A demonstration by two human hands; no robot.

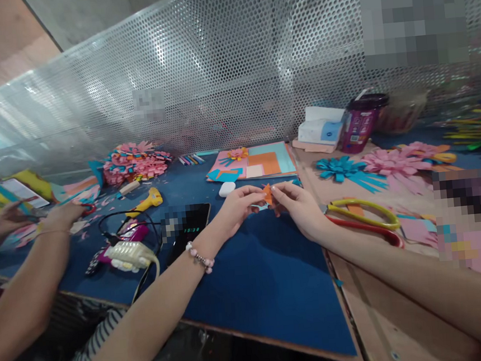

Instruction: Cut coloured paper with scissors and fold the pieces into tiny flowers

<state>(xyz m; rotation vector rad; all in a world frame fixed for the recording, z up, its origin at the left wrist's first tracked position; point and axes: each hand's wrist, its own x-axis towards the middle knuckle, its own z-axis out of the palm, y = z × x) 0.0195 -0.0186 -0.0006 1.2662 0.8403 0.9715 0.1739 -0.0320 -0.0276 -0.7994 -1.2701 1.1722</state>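
I see both hands, left hand [238,203] and right hand [297,206], pinching one small orange paper piece [267,193] between fingertips, just above the blue counter [266,279]. Scissors [364,220] lie beside the right hand; phone [188,227] near the left

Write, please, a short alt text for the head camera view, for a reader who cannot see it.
Two hands, the left hand and the right hand, pinch a small orange paper piece together over a blue table mat. Yellow-handled scissors, paper flowers and a phone lie around; another person's arm works at the left.
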